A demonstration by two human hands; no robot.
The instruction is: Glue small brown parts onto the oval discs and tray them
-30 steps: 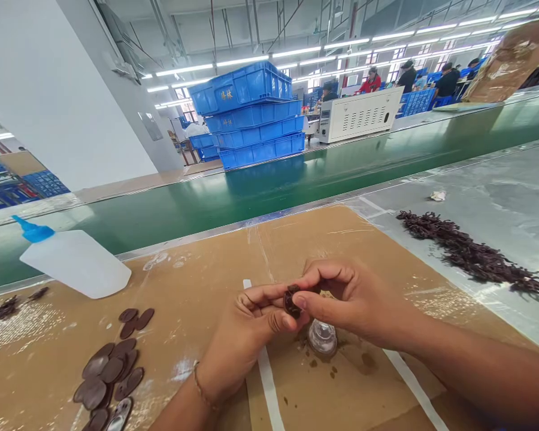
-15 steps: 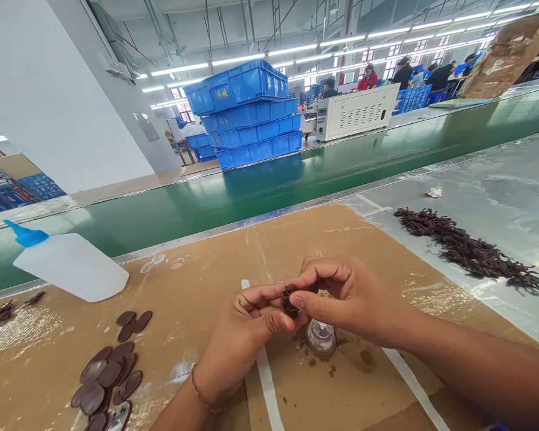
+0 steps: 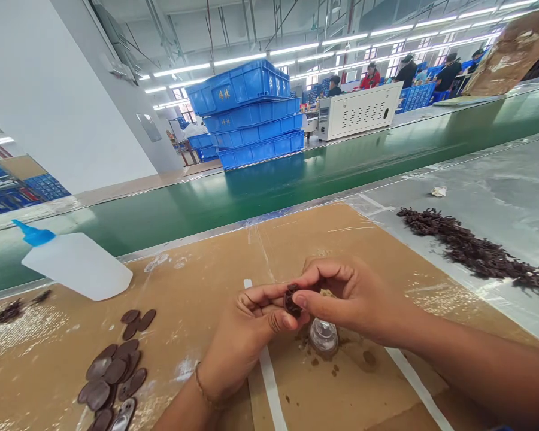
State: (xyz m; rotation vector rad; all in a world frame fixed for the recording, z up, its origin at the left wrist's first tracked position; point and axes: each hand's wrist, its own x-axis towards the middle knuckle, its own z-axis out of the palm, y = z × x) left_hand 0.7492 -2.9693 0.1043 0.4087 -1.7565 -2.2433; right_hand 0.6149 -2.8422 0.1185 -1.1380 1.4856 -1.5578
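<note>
Between my two hands, above the cardboard, is a small dark brown oval piece (image 3: 291, 301) with a rough, bumpy face. My left hand (image 3: 256, 323) pinches its lower left side between thumb and fingers. The thumb and forefinger of my right hand (image 3: 341, 293) close on its upper right edge. Just below them, a small clear cup-like holder (image 3: 324, 337) sits on the cardboard amid brown stains. To the left lies a pile of flat dark brown oval discs (image 3: 115, 371). On the right, dark twisted strands (image 3: 471, 248) form a long heap.
A white squeeze bottle (image 3: 83, 263) with a blue nozzle lies at the left. Beyond the cardboard (image 3: 215, 269) runs a green conveyor belt (image 3: 251, 185). Stacked blue crates (image 3: 251, 114) and a beige machine (image 3: 359, 112) stand behind it. Several people work in the distance.
The view has shifted slightly, so the surroundings sit a little further right. Both hands keep their grip on the brown oval piece, with hardly any movement.
</note>
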